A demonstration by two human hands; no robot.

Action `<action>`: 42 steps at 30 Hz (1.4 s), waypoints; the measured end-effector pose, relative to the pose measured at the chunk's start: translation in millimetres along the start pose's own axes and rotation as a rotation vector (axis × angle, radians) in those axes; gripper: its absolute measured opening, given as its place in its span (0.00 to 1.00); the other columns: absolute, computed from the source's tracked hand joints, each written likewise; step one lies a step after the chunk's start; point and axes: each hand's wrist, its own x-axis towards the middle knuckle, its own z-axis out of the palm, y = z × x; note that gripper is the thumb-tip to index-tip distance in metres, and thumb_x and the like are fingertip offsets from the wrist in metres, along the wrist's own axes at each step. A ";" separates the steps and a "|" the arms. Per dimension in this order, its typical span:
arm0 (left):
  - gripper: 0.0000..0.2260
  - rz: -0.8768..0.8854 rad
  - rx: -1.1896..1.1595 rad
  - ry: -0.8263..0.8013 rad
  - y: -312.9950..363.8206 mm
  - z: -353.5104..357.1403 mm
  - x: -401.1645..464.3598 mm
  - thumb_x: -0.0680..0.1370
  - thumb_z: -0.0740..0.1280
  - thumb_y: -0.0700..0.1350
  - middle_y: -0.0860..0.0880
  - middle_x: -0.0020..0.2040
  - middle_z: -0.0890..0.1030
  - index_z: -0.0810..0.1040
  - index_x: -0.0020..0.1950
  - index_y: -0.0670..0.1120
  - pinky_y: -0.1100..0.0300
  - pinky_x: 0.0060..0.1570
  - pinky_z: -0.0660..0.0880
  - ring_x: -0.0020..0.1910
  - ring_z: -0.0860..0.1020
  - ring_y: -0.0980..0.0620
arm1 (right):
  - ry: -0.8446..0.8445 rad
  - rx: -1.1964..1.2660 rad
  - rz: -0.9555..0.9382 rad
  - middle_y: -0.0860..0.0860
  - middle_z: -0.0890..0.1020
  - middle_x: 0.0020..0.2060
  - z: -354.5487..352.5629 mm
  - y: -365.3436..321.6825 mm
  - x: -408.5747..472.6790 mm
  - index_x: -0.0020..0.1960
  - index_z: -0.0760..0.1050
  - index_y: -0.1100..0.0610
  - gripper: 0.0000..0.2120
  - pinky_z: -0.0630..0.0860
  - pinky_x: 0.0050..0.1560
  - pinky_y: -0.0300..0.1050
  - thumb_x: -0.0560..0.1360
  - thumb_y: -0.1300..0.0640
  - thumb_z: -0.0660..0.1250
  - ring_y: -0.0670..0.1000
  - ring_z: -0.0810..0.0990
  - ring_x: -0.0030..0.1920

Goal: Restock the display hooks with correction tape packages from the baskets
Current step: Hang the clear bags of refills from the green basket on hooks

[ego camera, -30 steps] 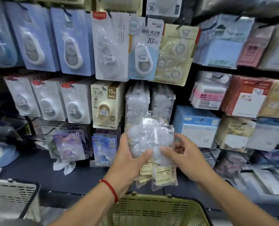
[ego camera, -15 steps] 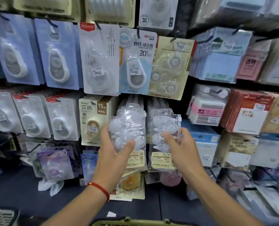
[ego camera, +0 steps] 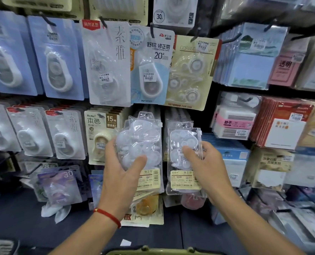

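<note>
My left hand [ego camera: 122,172] grips a stack of clear correction tape packages [ego camera: 143,144], thumb across the front, held up before the middle row of the display. My right hand [ego camera: 204,166] holds a single clear correction tape package [ego camera: 185,157] with a cream label, raised in front of more clear packs hanging on a hook [ego camera: 178,116]. The hook itself is hidden behind the packs. The green basket rim [ego camera: 162,251] shows at the bottom edge.
Carded correction tapes hang in rows, such as the blue 20 m card [ego camera: 151,67] and the 15M card [ego camera: 101,135]. Sticky-note packs [ego camera: 254,57] and red packs [ego camera: 282,122] fill the right. A grey basket corner [ego camera: 0,247] sits at bottom left.
Both hands rose from above the basket to the display. The bundle was split: the right hand took one package away to the right, while the left kept the stack.
</note>
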 end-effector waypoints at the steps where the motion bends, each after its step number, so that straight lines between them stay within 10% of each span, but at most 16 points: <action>1: 0.31 0.000 -0.003 -0.004 -0.1 -0.4 -0.5 0.72 0.74 0.50 0.55 0.63 0.82 0.69 0.74 0.58 0.44 0.66 0.78 0.60 0.83 0.54 | 0.017 -0.091 -0.019 0.45 0.85 0.54 -0.7 0.3 -0.9 0.64 0.76 0.50 0.17 0.80 0.59 0.57 0.80 0.43 0.70 0.50 0.83 0.54; 5: 0.29 -0.020 -0.045 -0.048 -1.1 -0.2 -1.7 0.72 0.74 0.47 0.56 0.62 0.83 0.71 0.72 0.57 0.50 0.62 0.80 0.60 0.84 0.53 | 0.092 -0.331 -0.272 0.41 0.71 0.61 1.8 -1.9 -11.1 0.70 0.70 0.46 0.21 0.71 0.61 0.41 0.79 0.41 0.68 0.42 0.73 0.60; 10: 0.27 -0.090 -0.111 -0.085 -2.5 3.9 -2.3 0.70 0.76 0.46 0.55 0.57 0.86 0.74 0.67 0.56 0.61 0.48 0.83 0.53 0.86 0.53 | -0.192 -0.170 -0.178 0.37 0.81 0.53 15.8 -5.0 -20.9 0.55 0.79 0.38 0.21 0.74 0.49 0.30 0.71 0.26 0.63 0.38 0.80 0.52; 16: 0.29 -0.160 -0.145 -0.120 -3.6 5.8 -3.2 0.67 0.82 0.50 0.49 0.59 0.86 0.75 0.65 0.55 0.41 0.55 0.83 0.56 0.87 0.45 | -0.316 0.088 -0.086 0.48 0.88 0.51 21.9 -1.5 -29.7 0.54 0.80 0.41 0.14 0.83 0.56 0.63 0.74 0.35 0.68 0.51 0.88 0.52; 21: 0.27 -0.189 -0.158 -0.138 -6.8 3.0 -0.6 0.71 0.81 0.51 0.51 0.61 0.86 0.74 0.67 0.54 0.39 0.61 0.81 0.60 0.85 0.48 | -0.187 0.134 -0.013 0.58 0.86 0.46 12.7 -5.2 -34.9 0.48 0.75 0.44 0.08 0.82 0.47 0.69 0.73 0.41 0.65 0.64 0.86 0.47; 28: 0.25 -0.128 -0.043 -0.043 -6.7 3.9 1.4 0.75 0.78 0.50 0.57 0.62 0.83 0.73 0.68 0.58 0.44 0.67 0.78 0.63 0.82 0.54 | -0.033 0.124 0.084 0.70 0.76 0.45 -0.3 -6.5 -33.2 0.52 0.69 0.61 0.18 0.76 0.42 0.69 0.74 0.47 0.63 0.56 0.75 0.39; 42: 0.25 -0.138 -0.080 0.005 -3.6 1.8 2.4 0.76 0.77 0.46 0.55 0.62 0.84 0.72 0.69 0.56 0.43 0.65 0.79 0.61 0.84 0.51 | -0.028 0.075 0.040 0.63 0.73 0.36 -0.7 -0.4 -29.9 0.52 0.72 0.62 0.10 0.72 0.36 0.60 0.82 0.54 0.65 0.56 0.72 0.36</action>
